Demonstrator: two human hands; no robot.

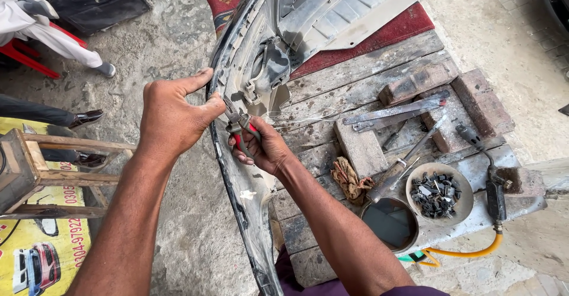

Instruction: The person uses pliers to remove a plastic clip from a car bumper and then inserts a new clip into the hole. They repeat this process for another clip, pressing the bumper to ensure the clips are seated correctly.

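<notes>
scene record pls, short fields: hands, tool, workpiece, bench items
left hand: left hand grips the edge of the grey car bumper, thumb up
right hand: right hand closed on the red-handled pliers
pliers: nose at the bumper's edge, beside the left fingers
bumper: stands on edge, resting against the wooden bench
bench items: bricks, metal strips, rag, bowl of small dark clips, round tin of dark liquid, torch-like tool on an orange hose
background: red mat, another person's legs at left

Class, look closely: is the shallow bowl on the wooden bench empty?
No, the bowl holds a heap of small dark clips.
</notes>
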